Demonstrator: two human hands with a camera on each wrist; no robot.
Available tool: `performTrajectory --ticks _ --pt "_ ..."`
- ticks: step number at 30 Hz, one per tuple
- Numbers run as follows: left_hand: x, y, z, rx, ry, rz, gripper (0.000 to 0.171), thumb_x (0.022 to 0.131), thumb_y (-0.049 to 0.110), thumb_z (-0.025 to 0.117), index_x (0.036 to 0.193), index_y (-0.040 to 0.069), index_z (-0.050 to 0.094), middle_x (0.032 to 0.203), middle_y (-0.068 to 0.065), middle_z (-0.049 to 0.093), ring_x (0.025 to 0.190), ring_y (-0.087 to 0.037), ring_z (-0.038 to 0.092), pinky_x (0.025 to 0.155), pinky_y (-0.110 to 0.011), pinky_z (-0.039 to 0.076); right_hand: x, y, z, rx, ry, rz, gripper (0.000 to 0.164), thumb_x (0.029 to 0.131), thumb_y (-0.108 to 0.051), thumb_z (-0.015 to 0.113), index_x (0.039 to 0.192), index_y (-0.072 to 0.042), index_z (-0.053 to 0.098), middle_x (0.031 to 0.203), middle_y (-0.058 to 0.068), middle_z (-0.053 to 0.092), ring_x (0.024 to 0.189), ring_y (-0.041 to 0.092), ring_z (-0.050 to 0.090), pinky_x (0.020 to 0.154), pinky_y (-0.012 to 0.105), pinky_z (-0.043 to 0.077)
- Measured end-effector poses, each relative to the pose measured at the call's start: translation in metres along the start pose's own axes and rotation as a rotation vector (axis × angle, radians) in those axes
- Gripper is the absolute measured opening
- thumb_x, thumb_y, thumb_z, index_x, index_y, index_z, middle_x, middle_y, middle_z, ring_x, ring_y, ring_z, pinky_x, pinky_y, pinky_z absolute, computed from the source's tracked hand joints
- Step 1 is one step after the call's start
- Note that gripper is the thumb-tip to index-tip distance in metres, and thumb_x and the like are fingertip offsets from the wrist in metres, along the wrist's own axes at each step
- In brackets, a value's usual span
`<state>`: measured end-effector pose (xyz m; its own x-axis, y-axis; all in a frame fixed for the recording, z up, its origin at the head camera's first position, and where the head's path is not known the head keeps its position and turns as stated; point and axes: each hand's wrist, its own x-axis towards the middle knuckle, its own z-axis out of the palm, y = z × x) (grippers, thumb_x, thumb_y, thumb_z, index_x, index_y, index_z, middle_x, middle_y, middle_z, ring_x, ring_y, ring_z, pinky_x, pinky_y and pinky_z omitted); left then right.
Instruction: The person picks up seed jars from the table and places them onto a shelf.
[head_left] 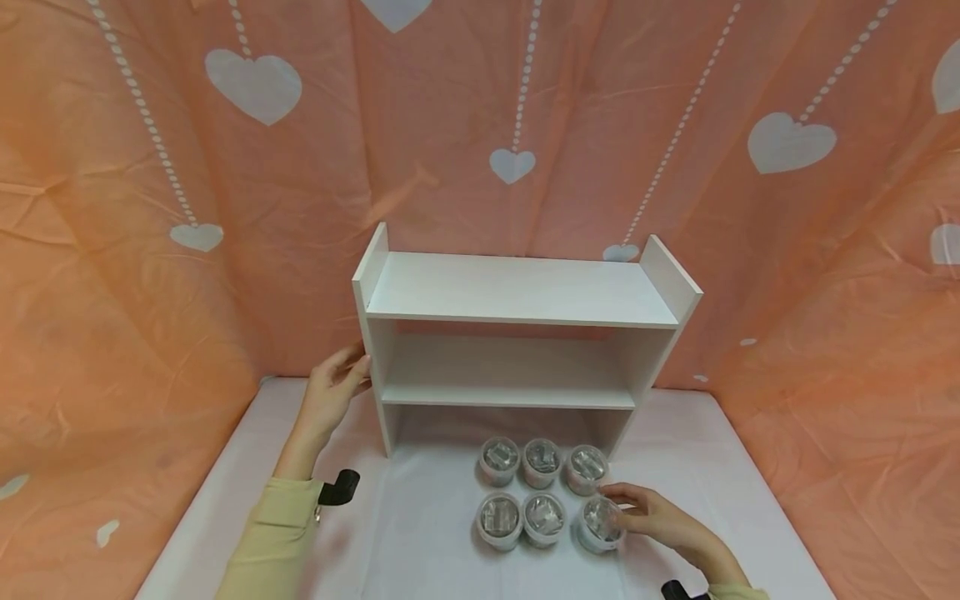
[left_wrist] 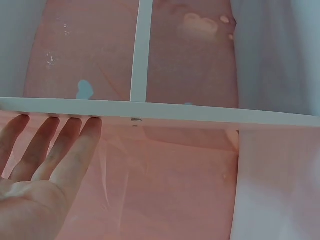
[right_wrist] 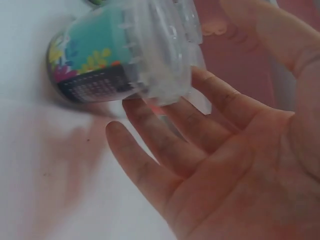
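A white two-tier shelf unit [head_left: 517, 287] stands at the back of the table. At its left side panel is my left hand [head_left: 337, 387]; in the left wrist view the straight fingers of that hand [left_wrist: 50, 170] touch a white board's edge [left_wrist: 170, 111]. Several small round tubs with clear lids stand in two rows before the shelf. My right hand [head_left: 660, 521] is at the front right tub [head_left: 597, 525], its fingers extended beside the lid. Seen from the right wrist, this tub [right_wrist: 95, 55] has a teal, flower-printed label, and the right hand's thumb [right_wrist: 275, 30] is spread away from it.
The other tubs include a back left one [head_left: 498, 461], a back right one [head_left: 587, 469] and a front left one [head_left: 498, 521]. A white cloth [head_left: 442, 533] covers the table. Orange-pink curtain [head_left: 450, 125] with white hearts hangs behind and at both sides.
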<state>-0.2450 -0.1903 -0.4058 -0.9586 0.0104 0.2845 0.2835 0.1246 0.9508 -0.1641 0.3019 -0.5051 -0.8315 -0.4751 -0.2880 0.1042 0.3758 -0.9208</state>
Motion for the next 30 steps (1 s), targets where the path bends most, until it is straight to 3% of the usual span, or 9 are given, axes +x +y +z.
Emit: performTrajectory --ticks 2,5,8,12,16,21,30 --pt "0.0 0.001 0.0 0.001 -0.005 -0.001 0.049 0.1 0.022 0.054 0.14 -0.003 0.045 0.131 -0.023 0.051 0.108 -0.019 0.057 0.092 -0.044 0.05 0.001 0.003 0.002 -0.002 -0.002 -0.001 0.058 0.093 -0.019 0.063 0.139 0.007 0.04 0.139 0.024 0.042 0.12 0.034 0.047 0.091 0.039 0.048" --pt "0.0 0.002 0.001 0.015 -0.014 -0.001 0.05 0.099 0.023 0.055 0.141 -0.003 0.043 0.131 -0.023 0.051 0.111 -0.03 0.056 0.091 -0.045 0.05 0.0 0.007 0.003 -0.005 -0.016 -0.025 0.063 0.09 -0.016 0.067 0.141 0.006 0.038 0.142 0.027 0.037 0.125 0.043 0.039 0.098 0.051 0.042" --pt "0.0 0.003 0.001 0.028 -0.022 0.001 0.051 0.099 0.023 0.055 0.141 -0.002 0.043 0.131 -0.024 0.051 0.113 -0.035 0.054 0.091 -0.045 0.05 -0.002 0.011 0.004 -0.009 -0.028 -0.055 0.068 0.088 -0.012 0.07 0.143 0.005 0.035 0.143 0.029 0.034 0.128 0.046 0.034 0.1 0.05 0.04" --pt "0.0 0.005 0.001 0.024 -0.015 -0.008 0.051 0.099 0.023 0.055 0.141 -0.002 0.043 0.13 -0.024 0.051 0.112 -0.036 0.055 0.091 -0.045 0.05 -0.003 0.017 0.004 0.04 -0.051 -0.082 0.074 0.085 -0.007 0.072 0.145 0.004 0.029 0.143 0.029 0.034 0.129 0.037 0.036 0.094 0.03 0.043" --pt "0.0 0.005 0.001 0.032 -0.011 -0.021 0.052 0.099 0.025 0.055 0.142 -0.001 0.042 0.13 -0.024 0.051 0.112 -0.036 0.054 0.091 -0.046 0.05 -0.002 0.023 0.005 0.083 -0.071 -0.116 0.076 0.085 -0.003 0.071 0.145 0.006 0.026 0.143 0.029 0.032 0.126 0.021 0.041 0.092 0.02 0.043" --pt "0.0 0.005 0.001 0.043 -0.008 -0.028 0.054 0.099 0.027 0.055 0.142 -0.002 0.041 0.132 -0.025 0.05 0.114 -0.037 0.053 0.092 -0.048 0.049 -0.001 0.028 0.009 0.086 -0.067 -0.162 0.073 0.085 -0.002 0.071 0.143 0.007 0.028 0.145 0.031 0.029 0.121 0.003 0.043 0.093 0.016 0.041" --pt "-0.001 0.006 0.0 0.044 0.001 -0.033 0.055 0.098 0.029 0.056 0.142 -0.002 0.042 0.132 -0.024 0.05 0.116 -0.037 0.053 0.091 -0.045 0.05 -0.002 0.03 0.011 0.078 -0.05 -0.214 0.066 0.084 -0.001 0.071 0.138 0.011 0.035 0.138 0.032 0.038 0.116 0.004 0.049 0.091 0.02 0.045"
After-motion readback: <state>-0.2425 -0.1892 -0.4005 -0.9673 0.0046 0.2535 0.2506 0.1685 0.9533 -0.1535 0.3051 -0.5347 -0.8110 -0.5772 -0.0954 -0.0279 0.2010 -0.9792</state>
